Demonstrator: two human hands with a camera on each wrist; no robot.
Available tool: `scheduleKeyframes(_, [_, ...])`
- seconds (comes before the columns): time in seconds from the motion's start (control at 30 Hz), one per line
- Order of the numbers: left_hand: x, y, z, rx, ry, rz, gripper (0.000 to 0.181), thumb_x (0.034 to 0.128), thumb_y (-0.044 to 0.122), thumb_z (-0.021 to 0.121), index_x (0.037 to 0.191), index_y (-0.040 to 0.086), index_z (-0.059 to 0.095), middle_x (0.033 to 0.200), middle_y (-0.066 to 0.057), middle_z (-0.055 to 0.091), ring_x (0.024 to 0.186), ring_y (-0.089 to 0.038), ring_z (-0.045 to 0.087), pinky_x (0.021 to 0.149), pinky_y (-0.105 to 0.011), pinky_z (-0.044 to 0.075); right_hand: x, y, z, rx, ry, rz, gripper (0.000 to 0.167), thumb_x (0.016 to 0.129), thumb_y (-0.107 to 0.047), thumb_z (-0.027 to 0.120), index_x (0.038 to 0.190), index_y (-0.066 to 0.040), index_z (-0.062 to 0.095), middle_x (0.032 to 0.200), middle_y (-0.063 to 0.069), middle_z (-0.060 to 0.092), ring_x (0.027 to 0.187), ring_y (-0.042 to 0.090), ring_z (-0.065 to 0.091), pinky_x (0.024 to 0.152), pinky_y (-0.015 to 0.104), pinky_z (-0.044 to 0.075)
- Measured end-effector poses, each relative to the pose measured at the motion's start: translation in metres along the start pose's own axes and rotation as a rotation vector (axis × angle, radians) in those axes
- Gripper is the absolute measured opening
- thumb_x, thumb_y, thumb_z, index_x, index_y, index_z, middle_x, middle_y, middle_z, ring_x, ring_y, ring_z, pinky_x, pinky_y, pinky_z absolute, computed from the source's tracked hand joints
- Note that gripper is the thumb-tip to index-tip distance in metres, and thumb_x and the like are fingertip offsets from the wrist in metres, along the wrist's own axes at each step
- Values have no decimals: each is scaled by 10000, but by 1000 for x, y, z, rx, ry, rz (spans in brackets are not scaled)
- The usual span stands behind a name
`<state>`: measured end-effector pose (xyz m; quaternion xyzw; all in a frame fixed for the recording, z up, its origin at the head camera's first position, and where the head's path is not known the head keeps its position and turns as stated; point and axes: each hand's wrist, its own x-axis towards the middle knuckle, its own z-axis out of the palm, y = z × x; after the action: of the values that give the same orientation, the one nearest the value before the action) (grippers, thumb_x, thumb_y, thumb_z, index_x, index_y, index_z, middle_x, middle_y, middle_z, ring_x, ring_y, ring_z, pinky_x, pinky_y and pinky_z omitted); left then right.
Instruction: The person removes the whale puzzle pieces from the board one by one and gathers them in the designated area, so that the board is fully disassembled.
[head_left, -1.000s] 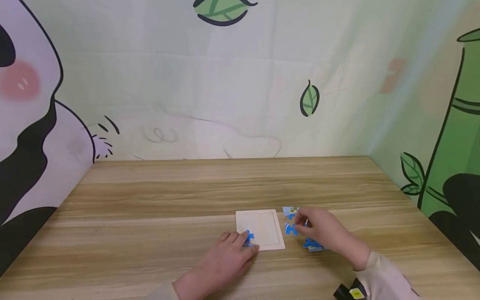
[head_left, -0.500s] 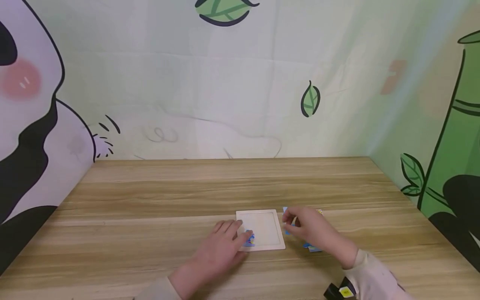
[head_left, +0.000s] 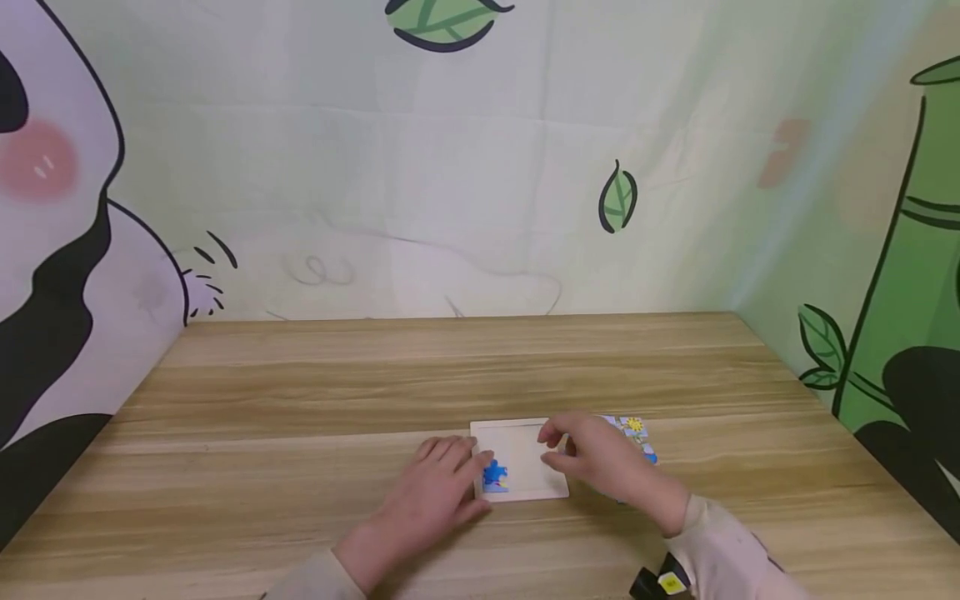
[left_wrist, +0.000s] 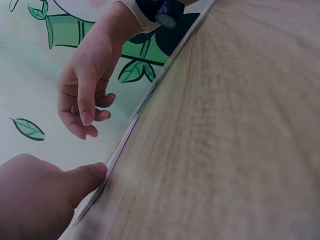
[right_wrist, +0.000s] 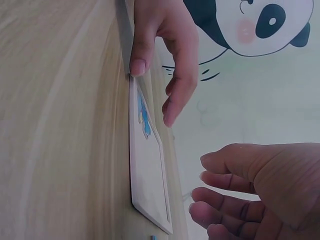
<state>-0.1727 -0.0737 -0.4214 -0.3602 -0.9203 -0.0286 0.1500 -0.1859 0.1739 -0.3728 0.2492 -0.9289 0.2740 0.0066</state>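
A pale square puzzle tray (head_left: pixel 528 467) lies on the wooden table. One blue jigsaw piece (head_left: pixel 495 477) sits in its near-left corner; the right wrist view shows that piece (right_wrist: pixel 144 117) flat inside the rim. My left hand (head_left: pixel 427 496) rests at the tray's left side, thumb by the near edge and fingers loosely spread. Over the tray's right side hovers my right hand (head_left: pixel 611 458), its fingers loosely bent. In the right wrist view, nothing shows between the right hand's (right_wrist: pixel 270 185) thumb and fingers. Loose jigsaw pieces (head_left: pixel 636 425) lie right of the tray, partly hidden behind that hand.
Behind the wooden table (head_left: pixel 337 375) stands a printed wall (head_left: pixel 450 183) with leaves and a panda. A green bamboo drawing (head_left: pixel 900 275) covers the right side. A black wrist device (head_left: pixel 660 581) sits at the right sleeve.
My right hand has moved left from the loose pieces to over the tray's right side. My left hand has drawn back slightly left, uncovering the blue piece in the corner.
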Motion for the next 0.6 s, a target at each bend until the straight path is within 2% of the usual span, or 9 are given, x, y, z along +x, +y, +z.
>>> scheduleKeyframes(0.2, [1, -3, 4, -15, 15, -21, 558, 882, 529, 602, 1287, 145, 584, 1271, -80, 604, 1194, -237, 551, 1030, -424, 431, 6, -5, 7, 8, -28, 3, 141, 860, -127, 686, 979, -55, 666, 896, 31, 669, 689, 45, 505, 632, 185, 442])
scheduleKeyframes(0.33, [1, -4, 6, -34, -9, -36, 542, 897, 527, 580, 1282, 145, 590, 1283, -70, 601, 1205, -236, 545, 1033, -430, 433, 9, -8, 13, 17, -50, 24, 147, 859, -131, 691, 987, -63, 668, 886, 17, 645, 691, 54, 503, 621, 183, 434])
scheduleKeyframes(0.6, [1, -4, 6, -50, -19, -44, 468, 913, 500, 571, 1215, 149, 638, 1274, -36, 621, 1202, -214, 543, 1025, -405, 425, 14, -9, 25, 1, -53, -24, 149, 842, -136, 709, 975, -81, 672, 883, 5, 645, 635, 21, 470, 592, 172, 419])
